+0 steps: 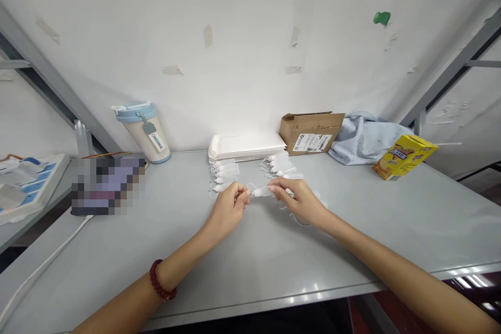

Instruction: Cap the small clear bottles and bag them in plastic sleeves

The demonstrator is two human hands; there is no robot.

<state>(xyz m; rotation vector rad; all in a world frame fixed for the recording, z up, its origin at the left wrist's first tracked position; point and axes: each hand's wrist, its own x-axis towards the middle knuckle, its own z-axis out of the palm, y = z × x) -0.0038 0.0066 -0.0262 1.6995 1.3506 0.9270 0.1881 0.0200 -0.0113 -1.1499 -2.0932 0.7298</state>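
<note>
A small translucent white bottle with a narrow tip and a thin white loop point(261, 192) is held level between my two hands, above the table. My right hand point(296, 197) pinches its body from the right. At the tip end, my left hand point(230, 204) is closed in a pinch; what exactly sits between those fingertips is too small to make out. Behind my left hand lies a row of similar bottles point(227, 169) with thin loops. Another group of such bottles point(282, 163) lies behind my right hand, and a few more are partly hidden beneath it.
Flat white trays point(246, 146) are stacked against the wall beside a cardboard box point(313, 133). A light blue cloth point(360, 138) and a yellow drink carton with a straw point(405, 156) stand right. On the left are a tumbler point(146, 133), a blurred phone point(111, 188) and a white cable point(47, 261).
</note>
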